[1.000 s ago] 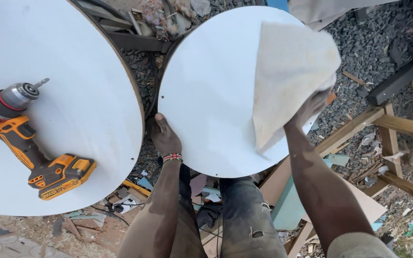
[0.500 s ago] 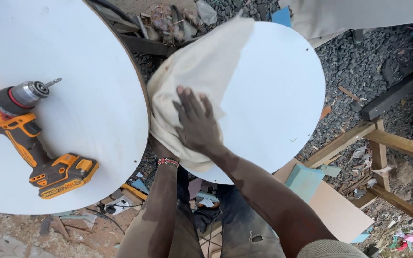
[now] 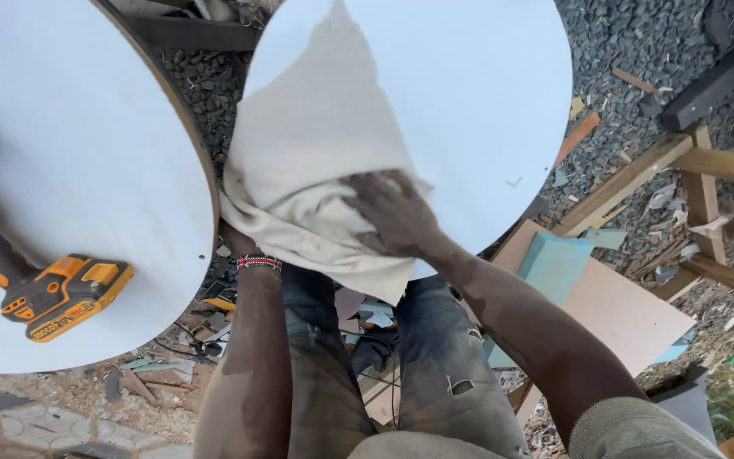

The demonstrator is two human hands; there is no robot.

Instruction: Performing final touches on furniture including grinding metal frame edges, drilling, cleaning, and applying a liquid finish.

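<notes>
Outdoors over gravel [image 3: 639,51], the right hand [image 3: 397,217] clutches a cream cloth [image 3: 316,153] on the white round board [image 3: 469,110]; left hand [image 3: 235,240] (fingers hidden, grip untellable) steadies its near edge.

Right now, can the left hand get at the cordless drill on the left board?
Probably yes. The left hand is under the cloth at the round board's edge; the drill lies unobstructed on the neighbouring board.

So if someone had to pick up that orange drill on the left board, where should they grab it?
Probably by the angled handle of the drill, coming from above. It lies flat on its side on the left white board, with the handle bare between the battery base and the body, and the chuck pointing away toward the top left.
</notes>
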